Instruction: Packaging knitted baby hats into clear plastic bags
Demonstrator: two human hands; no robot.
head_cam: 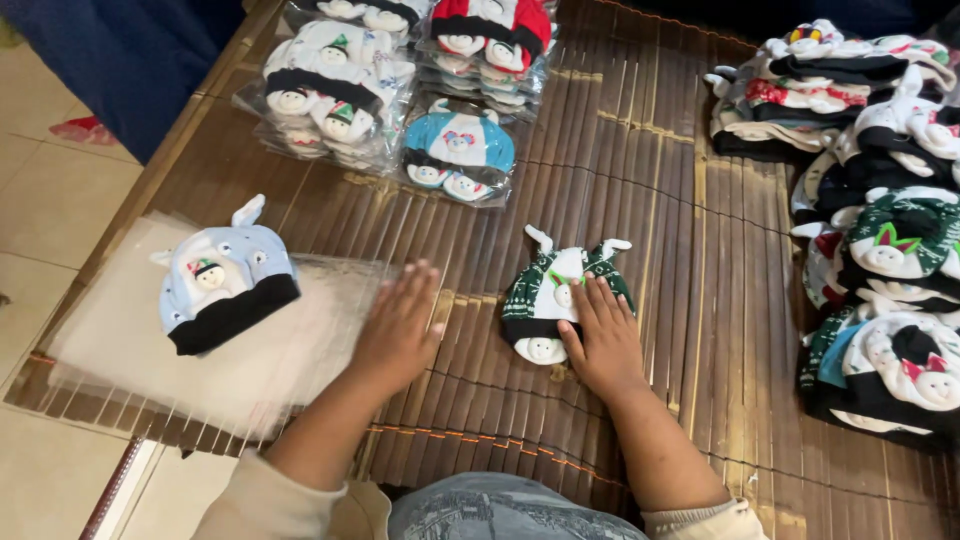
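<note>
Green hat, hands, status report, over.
Right hand flat on green hat, fingers spread. Left hand open on clear bags beside blue hat. Nothing between them on the mat.

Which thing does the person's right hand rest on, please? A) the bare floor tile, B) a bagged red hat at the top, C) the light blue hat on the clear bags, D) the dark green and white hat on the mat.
D: the right hand lies flat on the dark green and white hat on the slatted mat, while the left hand touches the edge of the clear bags.
</note>
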